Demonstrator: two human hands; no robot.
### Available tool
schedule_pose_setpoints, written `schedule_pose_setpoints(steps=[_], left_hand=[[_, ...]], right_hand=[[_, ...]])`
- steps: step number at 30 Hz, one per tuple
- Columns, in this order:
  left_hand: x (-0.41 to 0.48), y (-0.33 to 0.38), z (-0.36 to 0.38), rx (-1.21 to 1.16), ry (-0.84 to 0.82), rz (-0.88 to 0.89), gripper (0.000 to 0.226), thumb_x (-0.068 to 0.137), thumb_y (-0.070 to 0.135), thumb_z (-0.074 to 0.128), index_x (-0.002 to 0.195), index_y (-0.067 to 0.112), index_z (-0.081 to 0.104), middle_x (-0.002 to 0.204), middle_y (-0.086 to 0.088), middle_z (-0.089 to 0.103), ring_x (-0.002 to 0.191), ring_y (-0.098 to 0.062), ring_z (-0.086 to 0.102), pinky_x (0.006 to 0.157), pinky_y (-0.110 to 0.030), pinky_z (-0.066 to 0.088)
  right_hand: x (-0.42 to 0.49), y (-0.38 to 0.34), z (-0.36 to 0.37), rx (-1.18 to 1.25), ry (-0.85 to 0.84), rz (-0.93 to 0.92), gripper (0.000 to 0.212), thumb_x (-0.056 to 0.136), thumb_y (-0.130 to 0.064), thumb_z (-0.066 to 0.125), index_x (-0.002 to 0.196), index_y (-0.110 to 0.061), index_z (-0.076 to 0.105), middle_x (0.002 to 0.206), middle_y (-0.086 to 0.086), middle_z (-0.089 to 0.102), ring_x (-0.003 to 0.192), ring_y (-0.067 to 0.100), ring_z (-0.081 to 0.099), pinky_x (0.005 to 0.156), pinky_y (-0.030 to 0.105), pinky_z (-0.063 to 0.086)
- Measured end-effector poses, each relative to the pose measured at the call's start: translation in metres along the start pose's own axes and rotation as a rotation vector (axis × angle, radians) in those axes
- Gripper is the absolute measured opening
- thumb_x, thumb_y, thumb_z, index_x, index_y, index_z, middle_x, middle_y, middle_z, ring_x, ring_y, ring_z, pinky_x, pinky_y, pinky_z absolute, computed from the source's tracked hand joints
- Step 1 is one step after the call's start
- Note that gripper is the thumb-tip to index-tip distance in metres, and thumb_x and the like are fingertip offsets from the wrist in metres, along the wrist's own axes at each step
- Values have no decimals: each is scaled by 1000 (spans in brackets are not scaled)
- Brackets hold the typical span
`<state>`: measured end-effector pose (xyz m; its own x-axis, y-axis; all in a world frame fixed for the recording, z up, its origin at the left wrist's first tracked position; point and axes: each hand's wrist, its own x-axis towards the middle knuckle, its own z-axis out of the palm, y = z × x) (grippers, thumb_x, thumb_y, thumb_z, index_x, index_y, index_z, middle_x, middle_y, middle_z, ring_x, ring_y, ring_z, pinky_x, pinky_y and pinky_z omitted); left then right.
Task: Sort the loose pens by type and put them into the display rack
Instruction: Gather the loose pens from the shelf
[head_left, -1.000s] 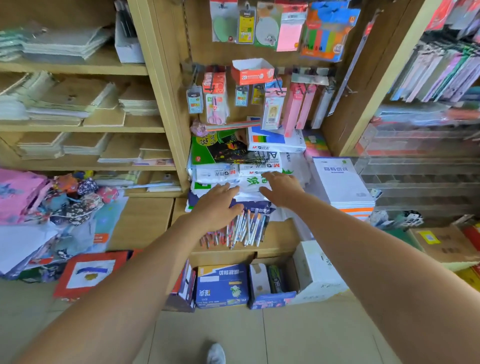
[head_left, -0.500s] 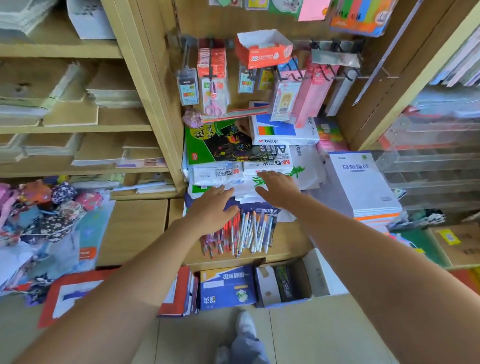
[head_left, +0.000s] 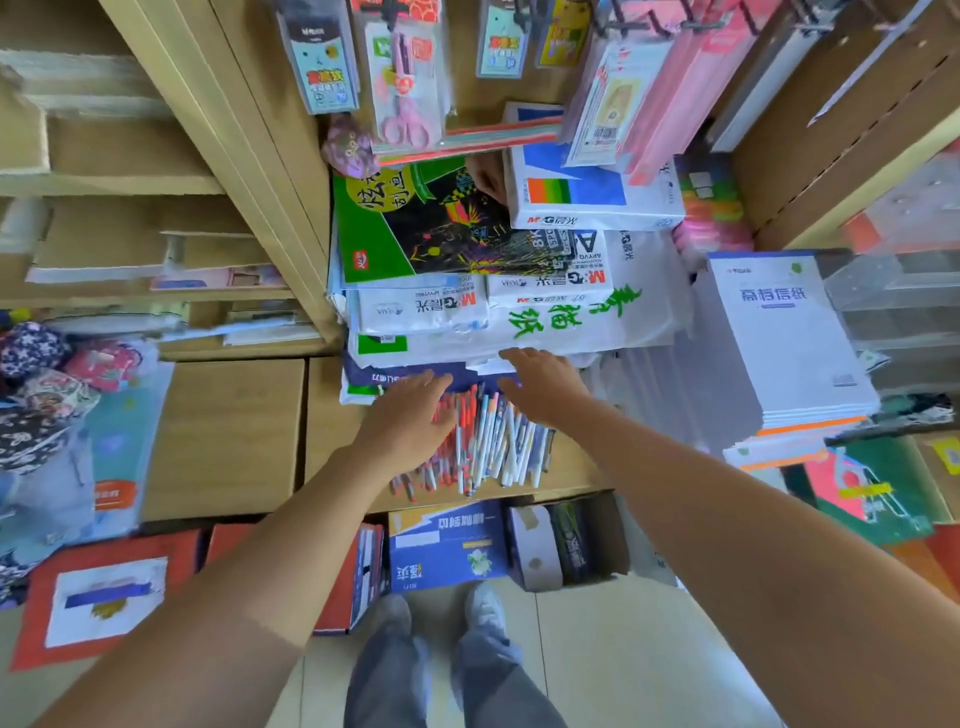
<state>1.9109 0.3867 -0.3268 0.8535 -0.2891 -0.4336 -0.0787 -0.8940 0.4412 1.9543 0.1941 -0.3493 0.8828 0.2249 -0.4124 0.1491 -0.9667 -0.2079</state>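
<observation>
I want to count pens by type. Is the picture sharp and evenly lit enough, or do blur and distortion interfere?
Head view: the pile of loose red and white plastic pens is soft, barrels merging; the left hand hides part of it. Head view, left: tan wooden shelves are motion-smeared. Head view, right: the clear acrylic display rack is washed out; edges bow from the wide lens.

A pale wooden ledge runs left to right at the foot of the shelving. On its near part lies a loose heap of pens, red-and-white ones toward the left and white-and-blue ones toward the right. Most point far to near, with their near ends close to the front edge. Just beyond them a dark blue pack lies flat under a stack of white paper packs.
</observation>
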Motion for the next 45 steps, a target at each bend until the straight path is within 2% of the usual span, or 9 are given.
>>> schedule_pose_setpoints(steps=[6,15,20,26,30,34,38,41,45], left_hand=[[46,-44,57,-2,-41,8,47,99,27,46,143,13,38,138,-10,50,129,-25,45,103,-42,41],[123,-102,163,59,-128,37,52,98,28,44,148,20,31,156,-10,25,143,-29,21,116,-47,22],[149,-113,201,123,-131,63,60,98,32,43,152,28,17,161,-6,-1,148,-29,-3,118,-45,5],[162,-119,227,181,-99,82,65,96,36,47,153,27,15,161,-7,-5,147,-30,-9,119,-46,4],[161,-122,236,217,-26,108,67,94,35,52,152,26,21,161,-10,3,148,-31,-5,118,-47,7],[161,-121,240,211,57,98,60,89,27,58,146,22,37,155,-15,22,144,-36,14,116,-48,17],[164,-108,239,229,225,94,34,82,21,64,116,16,63,114,-11,54,106,-31,47,91,-43,43],[168,-95,244,171,194,120,13,86,22,61,95,15,68,86,-2,62,82,-23,55,69,-34,44],[173,-80,253,160,104,4,23,90,37,59,99,17,66,77,1,66,67,-20,63,54,-26,42]], right_hand=[[39,13,74,92,-38,81,40,98,-29,43,136,-14,45,134,10,54,120,29,52,97,39,38],[84,53,183,131,-113,234,49,100,-29,41,146,-17,32,151,8,35,131,29,43,104,42,38],[97,67,224,168,-15,382,48,99,-31,44,144,-20,34,148,10,38,123,28,50,86,40,49],[112,72,251,189,13,551,42,96,-37,50,130,-13,46,102,5,61,84,25,63,56,30,43],[119,74,262,221,47,579,22,92,-30,56,96,-10,60,79,4,58,73,24,62,53,26,38],[116,77,265,440,124,561,21,88,-32,57,86,-11,57,71,1,57,63,17,53,53,24,41],[97,92,266,738,195,561,14,89,-24,51,88,-10,53,65,5,56,55,19,50,53,29,39],[81,106,270,728,197,618,15,90,-23,49,96,-10,54,64,3,55,55,19,49,53,30,39],[71,117,279,654,127,651,23,93,-32,51,101,-11,54,72,3,63,62,20,58,54,30,46]])
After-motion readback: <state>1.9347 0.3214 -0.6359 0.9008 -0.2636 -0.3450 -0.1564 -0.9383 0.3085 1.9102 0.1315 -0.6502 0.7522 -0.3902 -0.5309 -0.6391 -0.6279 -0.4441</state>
